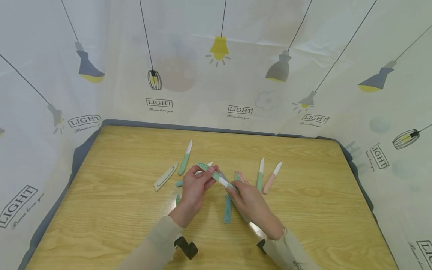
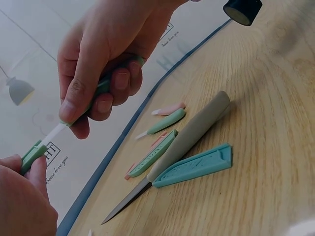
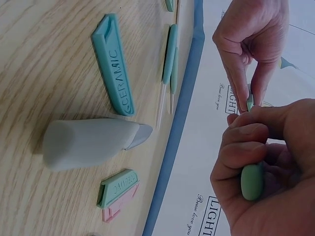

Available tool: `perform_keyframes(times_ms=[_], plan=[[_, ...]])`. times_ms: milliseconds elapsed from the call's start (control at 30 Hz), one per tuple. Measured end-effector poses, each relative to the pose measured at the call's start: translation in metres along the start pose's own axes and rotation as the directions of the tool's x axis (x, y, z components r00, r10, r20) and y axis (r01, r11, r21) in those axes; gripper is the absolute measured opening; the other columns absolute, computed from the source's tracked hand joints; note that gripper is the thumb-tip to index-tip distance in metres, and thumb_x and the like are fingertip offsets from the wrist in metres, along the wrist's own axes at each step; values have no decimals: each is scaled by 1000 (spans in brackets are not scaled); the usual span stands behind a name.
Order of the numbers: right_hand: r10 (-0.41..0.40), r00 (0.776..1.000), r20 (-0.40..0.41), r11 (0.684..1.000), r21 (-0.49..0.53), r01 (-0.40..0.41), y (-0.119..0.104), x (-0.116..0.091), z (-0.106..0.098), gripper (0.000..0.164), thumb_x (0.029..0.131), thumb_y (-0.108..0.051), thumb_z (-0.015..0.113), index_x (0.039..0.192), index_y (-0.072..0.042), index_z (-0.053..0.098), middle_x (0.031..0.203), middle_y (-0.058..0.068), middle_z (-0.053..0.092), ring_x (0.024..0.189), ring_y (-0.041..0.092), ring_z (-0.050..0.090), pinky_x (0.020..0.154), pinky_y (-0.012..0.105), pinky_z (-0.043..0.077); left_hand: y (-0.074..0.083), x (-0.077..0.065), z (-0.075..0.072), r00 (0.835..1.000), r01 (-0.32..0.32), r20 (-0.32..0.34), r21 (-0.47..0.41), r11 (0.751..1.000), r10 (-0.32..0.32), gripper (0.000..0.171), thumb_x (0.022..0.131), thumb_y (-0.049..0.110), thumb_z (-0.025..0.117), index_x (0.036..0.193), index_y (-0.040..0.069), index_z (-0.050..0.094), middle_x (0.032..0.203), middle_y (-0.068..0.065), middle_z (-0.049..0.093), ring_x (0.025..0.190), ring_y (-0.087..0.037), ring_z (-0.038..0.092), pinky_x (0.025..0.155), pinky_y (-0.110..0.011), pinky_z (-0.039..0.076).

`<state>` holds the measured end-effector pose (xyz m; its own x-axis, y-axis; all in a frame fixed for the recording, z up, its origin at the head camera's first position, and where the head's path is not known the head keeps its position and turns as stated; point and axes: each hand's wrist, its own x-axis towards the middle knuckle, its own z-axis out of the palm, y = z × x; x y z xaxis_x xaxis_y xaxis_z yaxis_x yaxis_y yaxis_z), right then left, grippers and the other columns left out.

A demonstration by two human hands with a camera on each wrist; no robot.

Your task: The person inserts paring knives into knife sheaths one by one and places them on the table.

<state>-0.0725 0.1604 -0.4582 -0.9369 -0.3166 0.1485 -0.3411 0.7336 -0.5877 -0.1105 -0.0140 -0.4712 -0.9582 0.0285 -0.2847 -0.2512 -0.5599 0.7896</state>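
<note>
My left hand (image 1: 193, 187) pinches a green blade sheath (image 2: 33, 156) between thumb and fingers. In my right hand (image 1: 254, 202) is the green handle of a paring knife (image 3: 252, 182), fingers curled round it. The knife's white blade (image 2: 53, 133) lies in line with the sheath; its tip is hidden at the sheath's mouth, and a short stretch near the handle shows. Both hands are above the table. Below them lie a grey-handled knife (image 2: 197, 130) with a dark blade and a teal sheath (image 1: 227, 210) marked CERAMIC.
Right of the hands lie a green-handled knife (image 1: 260, 180), a pink-handled knife (image 1: 269, 183) and a pink sheath (image 1: 242, 177) against a green one (image 3: 118, 188). To the left are another green-handled knife (image 1: 183, 163), a cream sheath (image 1: 165, 177) and a partly hidden teal-handled knife (image 1: 179, 184).
</note>
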Motion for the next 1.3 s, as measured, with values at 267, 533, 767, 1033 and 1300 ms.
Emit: perform_keyframes(times_ms=[267, 533, 767, 1033, 1300], plan=[[9, 1000, 10, 1000, -14, -9, -2, 1, 0, 17, 97, -18, 58, 98, -3, 67, 60, -11, 44, 47, 2, 35, 41, 18, 34, 0, -2, 2, 1000, 4, 2, 3, 1000, -4, 25, 88, 4, 68, 103, -2, 48, 111, -24, 67, 104, -32, 64, 87, -33, 54], [14, 1000, 20, 1000, -10, -14, -3, 2, 1, 18, 97, -19, 58, 99, -3, 67, 61, -10, 44, 47, 2, 34, 41, 18, 32, -1, -4, 2, 1000, 7, 0, 20, 1000, -7, 27, 88, 5, 68, 105, -2, 48, 111, -22, 67, 104, -30, 65, 87, -33, 54], [27, 999, 31, 1000, 13, -27, -4, 4, 2, 16, 98, -19, 57, 93, -6, 64, 61, -10, 45, 47, 2, 34, 41, 18, 33, -4, -4, 2, 1000, 3, 11, 19, 1000, -3, 29, 88, 5, 68, 106, -3, 47, 112, -24, 66, 107, -33, 63, 88, -33, 54], [33, 999, 33, 999, 18, -34, -5, 6, 2, 18, 98, -20, 56, 97, -4, 65, 60, -10, 44, 47, 3, 35, 41, 19, 33, -8, -5, 2, 1000, -2, 22, 16, 1000, 2, 31, 87, 5, 68, 109, -3, 47, 110, -24, 67, 106, -34, 63, 87, -33, 54], [35, 999, 26, 999, 4, -35, -6, 7, 2, 19, 98, -20, 56, 100, -4, 66, 60, -10, 42, 49, 4, 36, 43, 20, 34, -8, -6, 4, 1000, 5, 22, 32, 999, -5, 34, 87, 6, 69, 111, -4, 46, 111, -24, 67, 103, -31, 65, 87, -34, 54]])
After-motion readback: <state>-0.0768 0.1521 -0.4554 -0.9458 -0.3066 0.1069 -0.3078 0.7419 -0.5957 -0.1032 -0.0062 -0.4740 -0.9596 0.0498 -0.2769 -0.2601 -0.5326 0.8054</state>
